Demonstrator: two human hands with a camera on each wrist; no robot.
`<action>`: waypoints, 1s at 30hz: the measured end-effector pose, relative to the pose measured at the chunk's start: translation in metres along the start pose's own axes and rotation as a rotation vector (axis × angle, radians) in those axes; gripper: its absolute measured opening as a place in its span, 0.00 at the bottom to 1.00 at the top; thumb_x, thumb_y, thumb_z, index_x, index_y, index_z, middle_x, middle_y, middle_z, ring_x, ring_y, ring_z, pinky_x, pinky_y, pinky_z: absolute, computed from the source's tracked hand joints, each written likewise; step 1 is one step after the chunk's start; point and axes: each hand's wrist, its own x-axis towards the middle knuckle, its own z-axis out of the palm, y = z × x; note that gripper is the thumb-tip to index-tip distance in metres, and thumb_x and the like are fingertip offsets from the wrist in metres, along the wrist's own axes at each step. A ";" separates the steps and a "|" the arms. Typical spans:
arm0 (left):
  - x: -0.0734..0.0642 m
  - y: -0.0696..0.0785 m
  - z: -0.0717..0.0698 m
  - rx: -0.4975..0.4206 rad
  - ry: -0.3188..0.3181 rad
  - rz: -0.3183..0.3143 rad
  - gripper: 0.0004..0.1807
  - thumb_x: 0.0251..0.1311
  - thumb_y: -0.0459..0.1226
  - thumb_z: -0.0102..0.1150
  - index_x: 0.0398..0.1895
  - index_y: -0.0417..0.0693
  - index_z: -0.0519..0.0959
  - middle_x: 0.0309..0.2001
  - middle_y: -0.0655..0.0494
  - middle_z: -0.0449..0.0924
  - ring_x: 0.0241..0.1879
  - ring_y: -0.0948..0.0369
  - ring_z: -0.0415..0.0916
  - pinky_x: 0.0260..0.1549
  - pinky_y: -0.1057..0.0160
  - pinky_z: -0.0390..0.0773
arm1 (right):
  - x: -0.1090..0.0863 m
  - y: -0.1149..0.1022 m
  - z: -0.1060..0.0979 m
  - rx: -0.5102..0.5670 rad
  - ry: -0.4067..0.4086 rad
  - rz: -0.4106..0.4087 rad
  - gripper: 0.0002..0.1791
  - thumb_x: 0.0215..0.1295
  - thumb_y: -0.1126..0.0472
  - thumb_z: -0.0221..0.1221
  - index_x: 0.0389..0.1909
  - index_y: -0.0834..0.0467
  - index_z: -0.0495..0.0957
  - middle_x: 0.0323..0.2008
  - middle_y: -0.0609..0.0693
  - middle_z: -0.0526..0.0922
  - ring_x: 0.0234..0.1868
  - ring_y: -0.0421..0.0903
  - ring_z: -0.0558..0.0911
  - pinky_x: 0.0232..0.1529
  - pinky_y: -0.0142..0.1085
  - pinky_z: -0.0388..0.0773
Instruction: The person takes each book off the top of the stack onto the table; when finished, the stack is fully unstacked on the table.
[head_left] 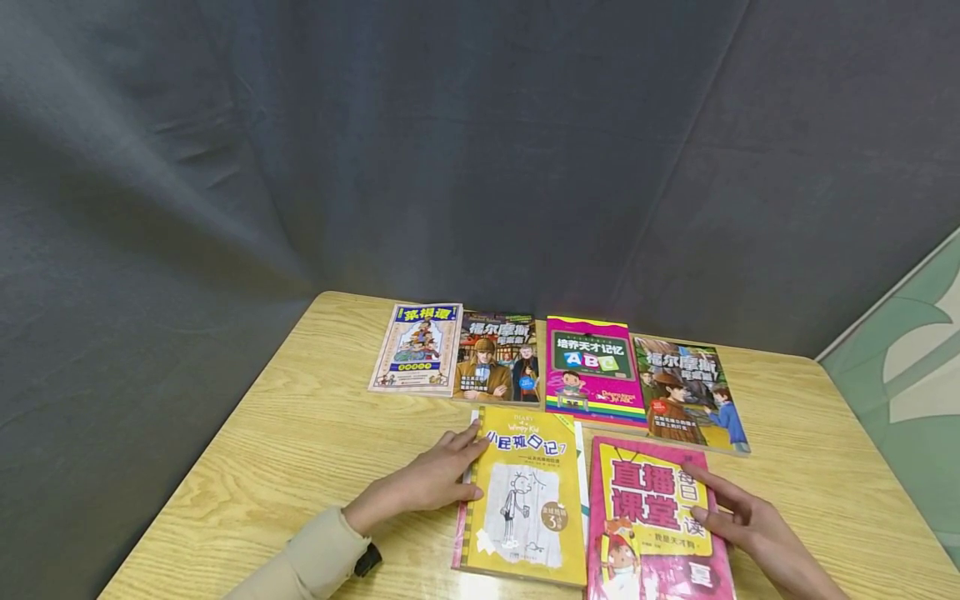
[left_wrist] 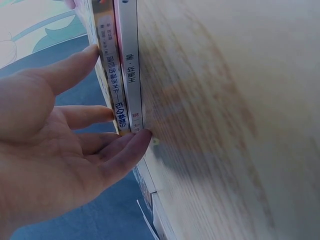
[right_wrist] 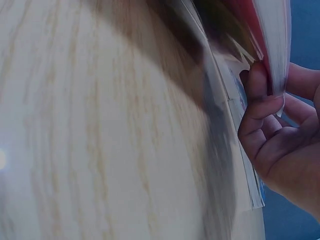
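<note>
In the head view, a yellow comic diary book (head_left: pixel 521 492) lies on a thicker stack near the table's front, with a pink-edged book (head_left: pixel 458 546) showing beneath it. My left hand (head_left: pixel 427 483) touches the stack's left side, fingers mostly straight. The left wrist view has its thumb and fingertips along the spines, one of them a white spine (left_wrist: pixel 131 65). To the right, my right hand (head_left: pixel 765 533) holds a pink book (head_left: pixel 678 575) with a yellow title panel by its right edge. Fingers curl under that book in the right wrist view, its pages (right_wrist: pixel 274 45) raised off the table.
Along the back of the wooden table (head_left: pixel 247 483) lie several books in a row: a white-bordered one (head_left: pixel 416 348), two detective books (head_left: pixel 495 358) (head_left: pixel 690 392) and a magenta ABC book (head_left: pixel 596 371). A dark grey curtain (head_left: pixel 480 150) hangs behind them.
</note>
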 end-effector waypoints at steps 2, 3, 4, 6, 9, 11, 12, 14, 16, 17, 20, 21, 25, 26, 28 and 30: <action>0.000 0.000 0.000 -0.002 0.001 0.000 0.40 0.61 0.46 0.61 0.72 0.39 0.58 0.75 0.40 0.44 0.67 0.49 0.56 0.60 0.53 0.70 | 0.000 -0.001 0.000 -0.009 -0.008 -0.007 0.42 0.70 0.51 0.55 0.76 0.54 0.43 0.63 0.69 0.64 0.44 0.52 0.81 0.40 0.42 0.83; 0.000 0.000 0.000 -0.001 0.001 -0.002 0.40 0.61 0.46 0.61 0.72 0.39 0.58 0.75 0.40 0.44 0.67 0.49 0.56 0.60 0.53 0.71 | -0.001 -0.002 -0.001 -0.007 -0.015 -0.015 0.42 0.70 0.51 0.54 0.76 0.54 0.43 0.62 0.69 0.66 0.43 0.53 0.82 0.40 0.42 0.83; 0.000 0.000 0.000 -0.002 0.001 -0.004 0.40 0.61 0.46 0.61 0.73 0.40 0.58 0.75 0.40 0.44 0.67 0.49 0.56 0.60 0.53 0.71 | -0.001 -0.002 -0.002 -0.002 -0.025 -0.020 0.41 0.71 0.51 0.54 0.76 0.54 0.42 0.61 0.68 0.67 0.43 0.53 0.82 0.41 0.43 0.83; 0.000 0.000 0.000 -0.002 0.002 -0.004 0.40 0.62 0.46 0.61 0.73 0.40 0.58 0.75 0.41 0.44 0.67 0.49 0.56 0.60 0.53 0.71 | -0.001 -0.003 -0.002 -0.001 -0.034 -0.029 0.41 0.71 0.51 0.53 0.76 0.55 0.42 0.60 0.67 0.69 0.43 0.54 0.82 0.41 0.43 0.83; 0.000 -0.001 0.001 0.000 0.003 -0.001 0.40 0.61 0.46 0.61 0.73 0.40 0.58 0.75 0.41 0.44 0.67 0.49 0.56 0.60 0.53 0.71 | -0.001 -0.003 -0.001 -0.013 -0.026 -0.030 0.41 0.71 0.52 0.54 0.76 0.55 0.42 0.60 0.66 0.69 0.43 0.53 0.82 0.40 0.42 0.83; 0.000 0.000 0.000 -0.001 0.003 0.000 0.40 0.61 0.46 0.61 0.73 0.40 0.58 0.75 0.40 0.44 0.68 0.49 0.56 0.60 0.53 0.70 | -0.001 -0.003 -0.001 -0.017 -0.026 -0.038 0.41 0.71 0.52 0.54 0.76 0.55 0.42 0.60 0.66 0.69 0.43 0.52 0.82 0.41 0.42 0.83; 0.000 0.000 0.000 0.000 0.003 0.000 0.40 0.61 0.46 0.61 0.73 0.39 0.58 0.75 0.40 0.44 0.68 0.49 0.56 0.60 0.53 0.70 | -0.001 -0.003 -0.001 -0.010 -0.029 -0.043 0.41 0.71 0.52 0.54 0.76 0.55 0.43 0.60 0.66 0.69 0.44 0.53 0.82 0.41 0.42 0.83; 0.000 0.000 0.001 0.000 0.003 -0.003 0.40 0.61 0.46 0.61 0.73 0.40 0.58 0.75 0.41 0.44 0.68 0.49 0.56 0.61 0.53 0.70 | -0.001 -0.002 -0.002 0.003 -0.041 -0.054 0.41 0.71 0.52 0.54 0.76 0.55 0.42 0.60 0.66 0.69 0.44 0.53 0.82 0.42 0.42 0.83; 0.000 0.000 0.000 -0.002 0.002 -0.007 0.41 0.61 0.46 0.61 0.73 0.40 0.57 0.75 0.41 0.44 0.68 0.50 0.56 0.61 0.54 0.70 | -0.001 -0.002 -0.002 0.025 -0.060 -0.068 0.40 0.71 0.53 0.53 0.76 0.54 0.42 0.61 0.67 0.69 0.45 0.55 0.83 0.44 0.43 0.83; 0.000 0.000 0.001 -0.003 0.002 -0.007 0.41 0.61 0.46 0.61 0.73 0.40 0.57 0.75 0.41 0.44 0.68 0.50 0.56 0.61 0.54 0.69 | -0.001 -0.002 -0.003 0.035 -0.067 -0.071 0.40 0.72 0.52 0.53 0.76 0.54 0.42 0.61 0.66 0.69 0.46 0.55 0.83 0.45 0.44 0.82; 0.000 0.000 0.001 -0.007 0.004 -0.007 0.41 0.61 0.46 0.61 0.73 0.40 0.58 0.75 0.41 0.44 0.68 0.50 0.56 0.61 0.54 0.69 | -0.001 -0.002 -0.002 0.042 -0.075 -0.077 0.40 0.72 0.52 0.53 0.77 0.52 0.43 0.61 0.66 0.69 0.46 0.55 0.83 0.45 0.44 0.82; 0.000 0.000 0.001 -0.007 0.004 -0.006 0.41 0.61 0.46 0.61 0.73 0.40 0.58 0.75 0.41 0.44 0.68 0.50 0.56 0.61 0.54 0.69 | -0.001 -0.002 -0.002 0.040 -0.076 -0.079 0.39 0.71 0.52 0.53 0.77 0.51 0.44 0.61 0.66 0.69 0.46 0.55 0.83 0.45 0.44 0.82; 0.000 -0.001 0.001 -0.006 0.003 -0.004 0.41 0.61 0.47 0.61 0.73 0.40 0.58 0.75 0.41 0.44 0.68 0.50 0.56 0.61 0.54 0.69 | -0.001 -0.004 -0.001 0.033 -0.067 -0.081 0.40 0.70 0.51 0.55 0.77 0.49 0.46 0.61 0.65 0.70 0.45 0.54 0.83 0.44 0.44 0.82; 0.001 -0.001 0.001 -0.004 0.002 -0.004 0.41 0.61 0.47 0.61 0.73 0.40 0.58 0.75 0.41 0.44 0.68 0.50 0.56 0.61 0.54 0.69 | -0.001 -0.004 -0.001 0.031 -0.062 -0.075 0.40 0.70 0.51 0.55 0.76 0.49 0.46 0.61 0.64 0.70 0.45 0.54 0.83 0.43 0.44 0.83; 0.001 -0.001 0.001 0.000 0.001 -0.003 0.40 0.61 0.47 0.61 0.73 0.40 0.58 0.75 0.41 0.44 0.68 0.49 0.55 0.62 0.54 0.69 | -0.001 -0.006 0.001 0.023 -0.048 -0.061 0.41 0.69 0.50 0.56 0.76 0.50 0.46 0.61 0.64 0.69 0.45 0.53 0.82 0.43 0.44 0.83; 0.001 -0.001 0.001 0.002 0.001 -0.002 0.41 0.61 0.47 0.61 0.73 0.40 0.58 0.75 0.41 0.44 0.68 0.49 0.55 0.62 0.53 0.68 | -0.001 -0.007 0.002 -0.002 -0.025 -0.046 0.42 0.69 0.51 0.56 0.76 0.51 0.45 0.62 0.65 0.67 0.44 0.52 0.81 0.41 0.42 0.83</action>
